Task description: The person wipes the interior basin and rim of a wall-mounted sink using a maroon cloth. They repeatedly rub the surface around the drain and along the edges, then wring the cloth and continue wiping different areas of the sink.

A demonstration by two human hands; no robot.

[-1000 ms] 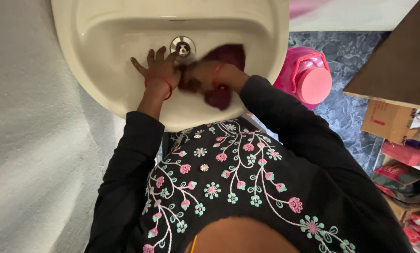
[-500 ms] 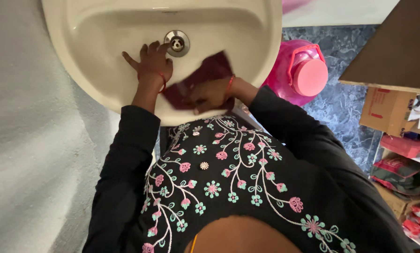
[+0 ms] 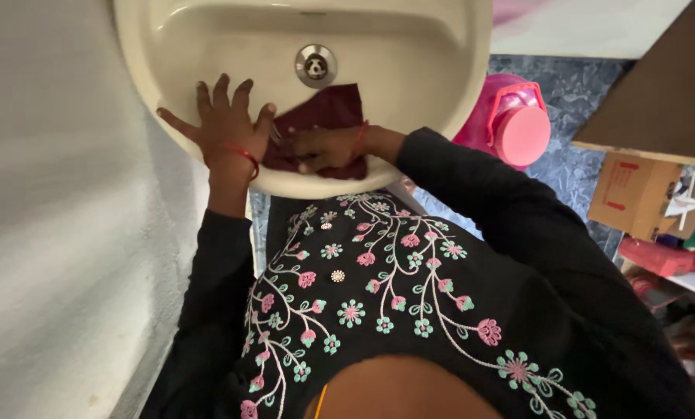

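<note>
A cream wash basin (image 3: 409, 46) fills the top of the head view, with a metal drain (image 3: 316, 65) in its middle. My left hand (image 3: 223, 124) lies flat with fingers spread on the basin's near left rim. My right hand (image 3: 324, 147) presses a dark maroon cloth (image 3: 324, 112) onto the basin's near inner wall, just below the drain. Both wrists carry a red thread band. My black sleeves and embroidered top cover the lower part of the view.
A pink plastic jug with a round lid (image 3: 514, 124) stands on the dark marbled floor right of the basin. A brown board (image 3: 658, 93), a cardboard box (image 3: 634, 194) and packets on shelves crowd the right edge. A pale rough wall (image 3: 60, 233) runs along the left.
My left hand slid from beside the drain out to the basin's near left rim. My right hand dragged the cloth from near the drain down and left along the near wall.
</note>
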